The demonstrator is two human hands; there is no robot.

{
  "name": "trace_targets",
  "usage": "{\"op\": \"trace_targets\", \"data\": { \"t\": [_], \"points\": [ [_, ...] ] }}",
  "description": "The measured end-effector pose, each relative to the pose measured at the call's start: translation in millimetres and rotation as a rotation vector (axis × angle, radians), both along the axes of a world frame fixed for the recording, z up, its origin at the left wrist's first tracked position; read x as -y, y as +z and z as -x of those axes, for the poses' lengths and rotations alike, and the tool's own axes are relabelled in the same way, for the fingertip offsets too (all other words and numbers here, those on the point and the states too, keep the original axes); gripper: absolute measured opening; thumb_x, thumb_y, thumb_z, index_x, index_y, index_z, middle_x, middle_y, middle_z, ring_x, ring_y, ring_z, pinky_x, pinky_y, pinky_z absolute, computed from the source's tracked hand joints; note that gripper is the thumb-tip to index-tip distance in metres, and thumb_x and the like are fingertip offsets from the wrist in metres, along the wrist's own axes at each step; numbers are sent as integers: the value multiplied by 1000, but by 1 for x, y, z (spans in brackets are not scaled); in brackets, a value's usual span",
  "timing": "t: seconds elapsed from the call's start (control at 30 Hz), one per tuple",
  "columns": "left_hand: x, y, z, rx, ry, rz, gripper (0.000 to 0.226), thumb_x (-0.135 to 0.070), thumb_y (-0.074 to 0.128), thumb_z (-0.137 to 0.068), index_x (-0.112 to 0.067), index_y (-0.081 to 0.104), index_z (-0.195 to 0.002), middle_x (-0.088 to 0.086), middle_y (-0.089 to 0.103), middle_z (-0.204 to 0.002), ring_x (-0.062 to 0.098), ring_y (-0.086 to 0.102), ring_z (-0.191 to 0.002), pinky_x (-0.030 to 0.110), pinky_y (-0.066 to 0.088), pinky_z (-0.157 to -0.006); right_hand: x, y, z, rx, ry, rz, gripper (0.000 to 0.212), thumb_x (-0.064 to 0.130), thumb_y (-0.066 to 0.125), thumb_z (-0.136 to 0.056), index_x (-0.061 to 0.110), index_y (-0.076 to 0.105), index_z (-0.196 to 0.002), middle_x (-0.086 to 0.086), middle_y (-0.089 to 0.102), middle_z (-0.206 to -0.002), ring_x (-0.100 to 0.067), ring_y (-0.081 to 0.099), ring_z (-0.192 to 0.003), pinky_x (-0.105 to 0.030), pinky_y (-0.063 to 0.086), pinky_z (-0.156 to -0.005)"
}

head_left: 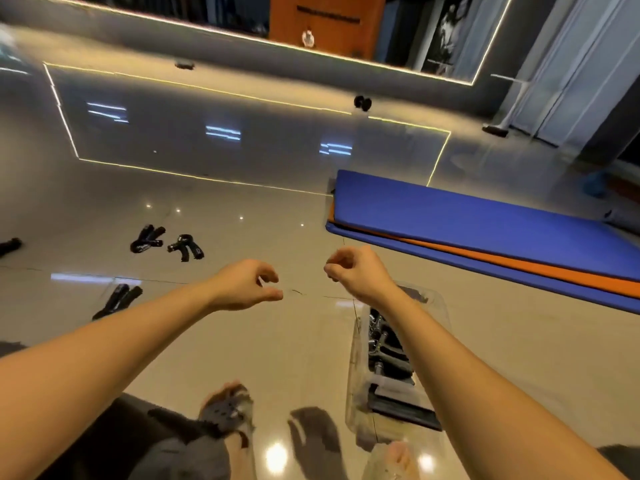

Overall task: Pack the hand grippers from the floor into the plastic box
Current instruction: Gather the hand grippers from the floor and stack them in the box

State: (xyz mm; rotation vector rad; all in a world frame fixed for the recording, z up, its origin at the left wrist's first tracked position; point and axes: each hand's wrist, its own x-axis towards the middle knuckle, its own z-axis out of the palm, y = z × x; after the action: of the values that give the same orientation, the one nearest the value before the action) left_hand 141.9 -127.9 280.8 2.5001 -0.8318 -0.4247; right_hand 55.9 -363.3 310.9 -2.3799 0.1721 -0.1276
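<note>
Though illegible, white markings on black hand grippers (185, 247).

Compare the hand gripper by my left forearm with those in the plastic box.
The lone gripper lies loose on the floor; the boxed grippers are piled inside the clear plastic box. The lone gripper is left of the left forearm; the boxed grippers are partly behind the right forearm. All black.

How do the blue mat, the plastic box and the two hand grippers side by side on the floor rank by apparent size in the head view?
1. blue mat
2. plastic box
3. Unranked: the leftward hand gripper and the rightward hand gripper look alike, both farther off than the box.
</note>
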Motion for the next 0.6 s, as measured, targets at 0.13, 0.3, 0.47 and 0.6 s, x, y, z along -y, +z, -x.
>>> {"op": "trace_targets", "data": {
  "t": [0.13, 0.3, 0.47, 0.6],
  "points": [
    [-78, 24, 17, 13, 91, -69, 51, -50, 67, -90, -20, 62, -130, 0, 62, -131, 12, 61, -109, 30, 52, -92, -73, 17, -8, 42, 112, -6, 17, 26, 66, -97, 14, 73, -108, -1, 74, -97, -15, 69, -92, -40, 59, -90],
    [-147, 55, 24, 108, 216, -78, 51, -52, 70, -87, -21, 65, -126, -2, 66, -127, 10, 63, -106, 34, 54, -94, -159, 13, -26, 48, 165, -81, 18, 27, 66, -97, 13, 73, -107, 0, 73, -93, -16, 70, -90, -44, 60, -89],
    [-208, 80, 12, 131, 324, -57, 58, -47, 76, -82, -17, 62, -130, 0, 64, -130, 15, 62, -112, 31, 51, -95, -215, 2, -61, 5, 209, -133, 13, 27, 66, -97, 15, 73, -98, -2, 74, -90, -19, 70, -88, -47, 60, -87],
    [-242, 78, -19, 100, 384, -115, 58, -45, 75, -83, -14, 60, -130, 5, 63, -132, 18, 61, -115, 32, 50, -97, -238, -14, -104, -58, 195, -187, 12, 21, 66, -96, 11, 73, -97, -6, 74, -88, -22, 72, -86, -48, 61, -86]
  ]
}}
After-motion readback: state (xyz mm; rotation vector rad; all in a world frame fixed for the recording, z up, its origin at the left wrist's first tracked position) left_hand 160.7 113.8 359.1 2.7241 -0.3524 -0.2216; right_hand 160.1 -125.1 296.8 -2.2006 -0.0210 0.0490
